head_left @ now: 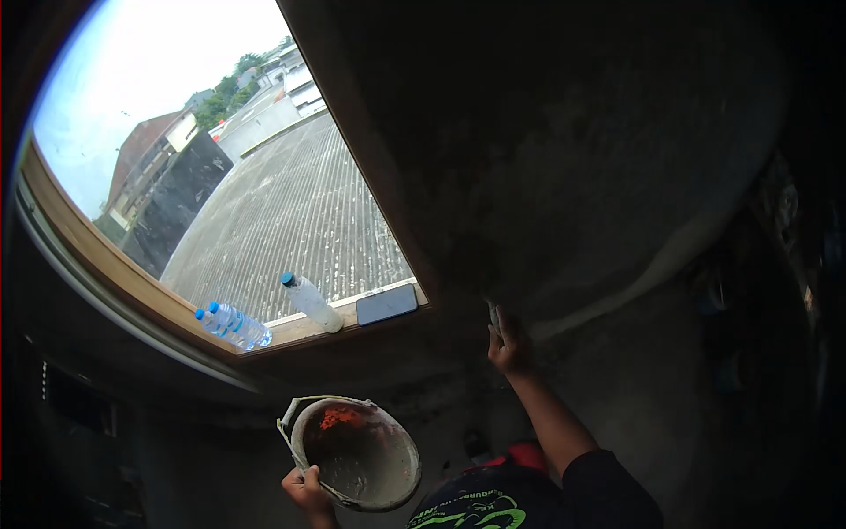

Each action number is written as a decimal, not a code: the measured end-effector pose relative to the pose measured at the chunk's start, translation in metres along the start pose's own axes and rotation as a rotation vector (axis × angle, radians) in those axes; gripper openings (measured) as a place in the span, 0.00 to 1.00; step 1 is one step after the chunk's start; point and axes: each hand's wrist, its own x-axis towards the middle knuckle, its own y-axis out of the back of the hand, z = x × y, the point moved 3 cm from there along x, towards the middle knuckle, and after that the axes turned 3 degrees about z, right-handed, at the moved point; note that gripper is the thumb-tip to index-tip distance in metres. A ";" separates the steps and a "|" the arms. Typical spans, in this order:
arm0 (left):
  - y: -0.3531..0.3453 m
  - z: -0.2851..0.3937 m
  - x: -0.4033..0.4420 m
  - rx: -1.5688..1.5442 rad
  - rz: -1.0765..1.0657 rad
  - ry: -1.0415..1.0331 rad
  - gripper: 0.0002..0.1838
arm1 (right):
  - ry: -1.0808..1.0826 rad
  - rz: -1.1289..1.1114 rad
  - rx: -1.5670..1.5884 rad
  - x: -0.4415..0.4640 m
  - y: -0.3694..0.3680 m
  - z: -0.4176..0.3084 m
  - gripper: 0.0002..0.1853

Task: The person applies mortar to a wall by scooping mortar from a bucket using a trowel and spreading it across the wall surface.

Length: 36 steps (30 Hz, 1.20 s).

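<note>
My left hand (307, 489) is closed on the near left rim of a bucket (370, 458), which is tilted so that its inside shows, with grey residue and an orange-red patch. The bucket's handle stands up along its far left side. Farther right, my right hand (508, 344) is raised close to the dark wall (564, 203), its fingers wrapped round a trowel (494, 316). The tool's blade is mostly lost in shadow, so whether it touches the wall cannot be made out.
On the wooden window sill (286, 333) stand small water bottles (233, 324), a larger cloudy bottle (312, 302) with a blue cap, and a flat phone-like object (386, 305). Beyond the window lies a corrugated roof (291, 207). The right edge is very dark.
</note>
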 end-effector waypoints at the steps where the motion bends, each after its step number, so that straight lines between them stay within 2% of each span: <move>1: -0.001 0.005 -0.001 0.007 0.013 -0.002 0.14 | -0.013 -0.004 -0.003 -0.003 0.010 -0.002 0.30; 4: -0.007 0.008 -0.006 -0.016 0.008 -0.039 0.13 | -0.014 -0.013 0.017 -0.008 0.046 -0.010 0.30; 7: -0.015 0.001 -0.007 -0.083 0.017 -0.016 0.13 | -0.114 -0.108 0.019 -0.011 0.083 -0.018 0.30; 9: -0.029 0.003 -0.008 -0.126 0.015 -0.022 0.13 | -0.075 -0.078 0.089 -0.004 0.104 -0.026 0.30; 10: -0.035 0.007 -0.010 -0.159 0.020 -0.030 0.13 | -0.175 -0.118 0.197 -0.003 0.110 -0.024 0.27; 11: -0.039 0.011 -0.011 -0.144 -0.011 -0.039 0.13 | -0.177 -0.159 0.225 -0.001 0.123 -0.024 0.27; 13: -0.047 0.018 -0.011 -0.126 -0.037 -0.015 0.14 | -0.621 -0.582 0.546 -0.005 0.137 -0.018 0.24; 14: -0.050 0.024 -0.011 -0.101 -0.059 -0.029 0.15 | -0.638 -0.652 0.576 0.001 0.146 -0.027 0.24; 16: -0.061 0.048 -0.011 -0.110 -0.088 -0.058 0.16 | -0.966 -0.911 1.071 0.005 0.159 -0.043 0.21; 21: -0.089 0.084 -0.017 -0.136 -0.085 -0.124 0.17 | -0.856 -1.162 0.823 -0.013 0.159 -0.023 0.21; 25: -0.116 0.113 -0.034 -0.146 0.001 -0.139 0.17 | -0.758 -1.340 0.995 -0.014 0.157 -0.009 0.26; 27: -0.125 0.125 -0.041 -0.167 0.036 -0.174 0.17 | -0.922 -1.526 1.083 -0.024 0.152 0.002 0.28; 30: -0.132 0.144 -0.051 -0.191 0.115 -0.162 0.15 | -0.916 -1.642 1.148 -0.051 0.144 0.033 0.30; 31: -0.132 0.147 -0.053 -0.236 0.159 -0.155 0.14 | -0.906 -1.656 1.155 -0.069 0.141 0.043 0.30; 33: -0.144 0.160 -0.073 -0.266 0.251 -0.170 0.14 | -1.070 -1.583 1.315 -0.107 0.143 0.075 0.29; 36: -0.155 0.180 -0.085 -0.223 0.312 -0.230 0.16 | -1.108 -1.549 1.387 -0.113 0.147 0.104 0.31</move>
